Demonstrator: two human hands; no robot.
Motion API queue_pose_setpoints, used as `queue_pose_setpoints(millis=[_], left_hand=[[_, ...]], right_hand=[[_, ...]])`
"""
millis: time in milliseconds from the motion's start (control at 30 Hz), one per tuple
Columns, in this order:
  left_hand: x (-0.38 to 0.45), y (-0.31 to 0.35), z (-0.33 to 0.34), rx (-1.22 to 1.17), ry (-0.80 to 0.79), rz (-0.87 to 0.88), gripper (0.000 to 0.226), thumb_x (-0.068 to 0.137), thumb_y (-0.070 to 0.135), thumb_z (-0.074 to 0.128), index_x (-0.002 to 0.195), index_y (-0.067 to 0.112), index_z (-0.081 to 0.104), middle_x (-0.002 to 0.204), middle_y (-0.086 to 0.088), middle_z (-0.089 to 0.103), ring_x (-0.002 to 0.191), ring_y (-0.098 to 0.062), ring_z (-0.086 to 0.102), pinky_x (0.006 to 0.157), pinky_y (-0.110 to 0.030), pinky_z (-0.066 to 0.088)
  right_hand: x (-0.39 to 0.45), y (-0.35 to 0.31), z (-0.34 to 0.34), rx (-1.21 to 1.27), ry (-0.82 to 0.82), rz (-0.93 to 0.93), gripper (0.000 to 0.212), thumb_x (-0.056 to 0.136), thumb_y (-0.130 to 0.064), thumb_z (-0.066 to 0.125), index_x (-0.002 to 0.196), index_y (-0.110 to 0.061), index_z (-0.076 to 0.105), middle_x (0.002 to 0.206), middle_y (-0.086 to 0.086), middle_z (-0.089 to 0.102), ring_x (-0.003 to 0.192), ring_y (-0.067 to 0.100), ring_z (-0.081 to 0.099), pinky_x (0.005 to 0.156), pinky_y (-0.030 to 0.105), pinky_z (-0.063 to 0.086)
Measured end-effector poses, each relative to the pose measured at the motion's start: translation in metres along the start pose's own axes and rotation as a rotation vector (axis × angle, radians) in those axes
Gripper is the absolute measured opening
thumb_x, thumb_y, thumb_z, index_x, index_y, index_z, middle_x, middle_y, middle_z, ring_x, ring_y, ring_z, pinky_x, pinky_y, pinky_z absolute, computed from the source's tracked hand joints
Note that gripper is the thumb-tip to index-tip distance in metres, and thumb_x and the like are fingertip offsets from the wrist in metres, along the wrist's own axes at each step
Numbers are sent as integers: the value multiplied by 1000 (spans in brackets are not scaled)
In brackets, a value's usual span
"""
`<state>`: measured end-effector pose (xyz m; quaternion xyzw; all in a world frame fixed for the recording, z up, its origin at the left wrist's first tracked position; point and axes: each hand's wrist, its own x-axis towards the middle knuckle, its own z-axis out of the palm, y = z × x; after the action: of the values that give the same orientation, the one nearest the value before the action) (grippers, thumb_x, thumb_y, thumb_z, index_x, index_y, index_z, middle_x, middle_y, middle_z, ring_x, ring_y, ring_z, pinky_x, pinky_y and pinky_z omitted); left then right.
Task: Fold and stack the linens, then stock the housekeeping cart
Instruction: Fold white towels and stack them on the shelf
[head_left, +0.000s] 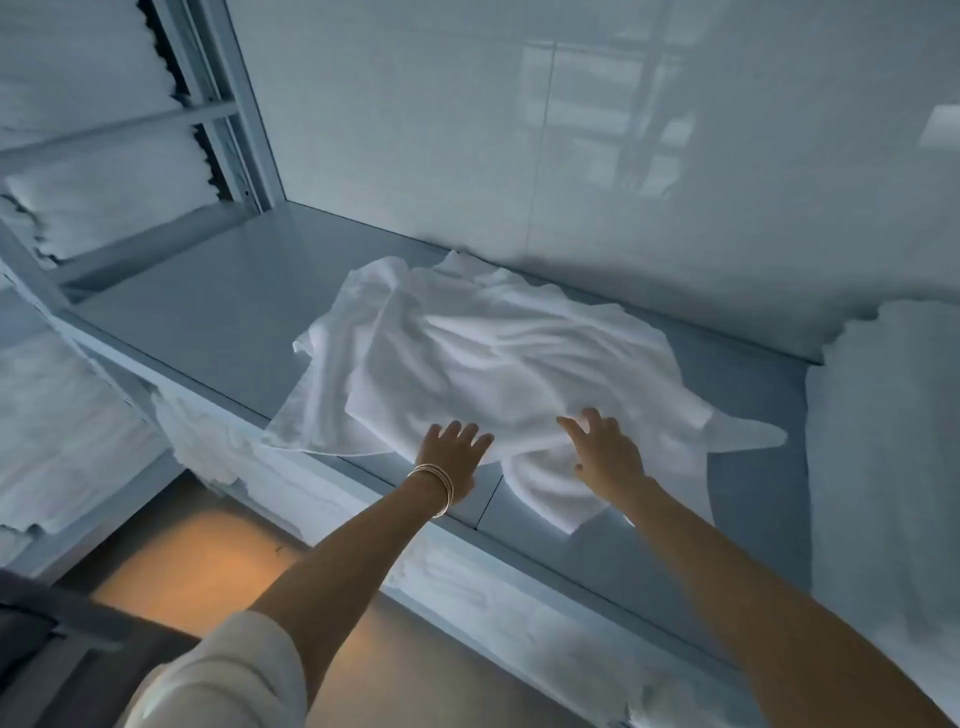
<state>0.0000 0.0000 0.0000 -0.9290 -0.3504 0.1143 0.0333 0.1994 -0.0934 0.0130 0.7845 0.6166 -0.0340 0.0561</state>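
Crumpled white linen (498, 358) lies unfolded at the tabletop's (218, 312) front edge, one corner overhanging. Both hands — left (454, 452), right (605, 449) — rest on it, fingers spread. Risk: a careless tug could drag it off the edge.

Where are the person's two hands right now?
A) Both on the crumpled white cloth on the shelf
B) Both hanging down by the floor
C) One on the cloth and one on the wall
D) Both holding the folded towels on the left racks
A: the left hand and the right hand both rest with spread fingers on the near edge of the rumpled white cloth lying on the grey shelf.
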Motion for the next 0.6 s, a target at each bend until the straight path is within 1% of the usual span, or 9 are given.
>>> queue_pose_setpoints(millis=[100,167,233,267,300,367,400,533,600], left_hand=[[14,-2,12,32,15,-20,60,93,18,50,146,20,22,145,-6,33,129,-27,38,100,-38,33],[24,-2,17,49,74,-2,57,84,17,62,137,23,42,127,-5,52,111,-23,55,87,-32,43],[32,-4,16,65,86,7,51,40,23,89,87,29,70,72,4,65,60,-12,65,54,-19,44],[36,-8,14,66,162,17,50,18,21,90,62,28,67,51,6,56,39,-10,56,44,-14,38],[41,-13,14,56,209,34,51,7,17,88,50,26,63,42,6,50,30,-10,50,39,-11,34],[38,-19,1,31,259,33,50,6,14,87,47,24,61,42,5,48,30,-11,48,37,-11,33],[33,-22,-12,27,272,29,49,7,13,87,48,23,62,44,4,49,32,-12,49,36,-12,34],[14,-43,-51,55,242,15,49,9,7,84,51,21,63,48,4,51,38,-15,52,35,-13,33],[6,-54,-60,66,239,14,50,9,6,84,52,21,64,49,4,52,40,-15,52,35,-13,32]], right_hand=[[9,-1,7,-3,10,79,77,86,-5,60,147,-30,20,143,12,24,115,29,42,79,30,48],[14,-1,10,-16,29,94,77,86,4,54,147,-29,21,138,13,29,109,29,47,76,31,48],[17,5,9,-36,59,73,69,84,7,52,142,-25,33,128,15,42,101,31,53,72,34,50],[19,10,9,-38,137,44,65,77,8,61,133,-21,46,115,16,51,93,32,57,65,35,51],[18,13,5,-67,164,28,63,61,10,72,117,-17,60,95,15,58,79,33,59,55,34,51],[16,26,0,-144,221,34,64,28,14,80,84,-15,69,62,9,54,52,29,54,38,29,43],[15,32,-2,-130,217,32,63,23,15,79,76,-15,68,56,8,51,47,28,51,36,28,41],[3,39,-38,-121,267,21,51,30,14,77,70,-16,66,51,5,52,45,26,50,39,27,39],[-7,33,-57,-123,211,15,38,51,9,73,81,-14,67,62,8,59,57,28,56,48,30,44]])
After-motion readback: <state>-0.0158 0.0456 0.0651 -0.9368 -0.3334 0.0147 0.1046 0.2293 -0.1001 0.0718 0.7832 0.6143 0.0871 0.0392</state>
